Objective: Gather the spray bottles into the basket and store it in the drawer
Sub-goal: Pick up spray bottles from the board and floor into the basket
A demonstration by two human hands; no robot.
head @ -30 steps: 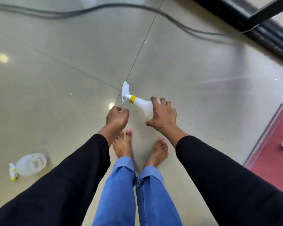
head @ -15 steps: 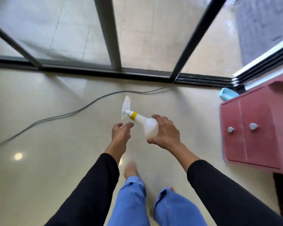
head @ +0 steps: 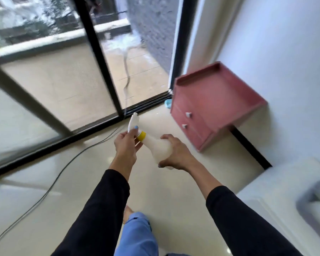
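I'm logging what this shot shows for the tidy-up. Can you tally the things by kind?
Spray bottles in hand: 1
Pink drawer cabinets: 1
Drawer knobs: 2
Floor cables: 1
Small blue items by the cabinet: 1
Total: 6

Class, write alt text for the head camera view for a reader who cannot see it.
Both hands hold a white spray bottle: the right hand grips its body, the left hand pinches its spray head. Beyond stand a pink cabinet with two knobs, glass doors and a floor cable.

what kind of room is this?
Probably a home room opening onto a balcony: sliding glass door, small pink drawer cabinet against a white wall, glossy tiled floor.
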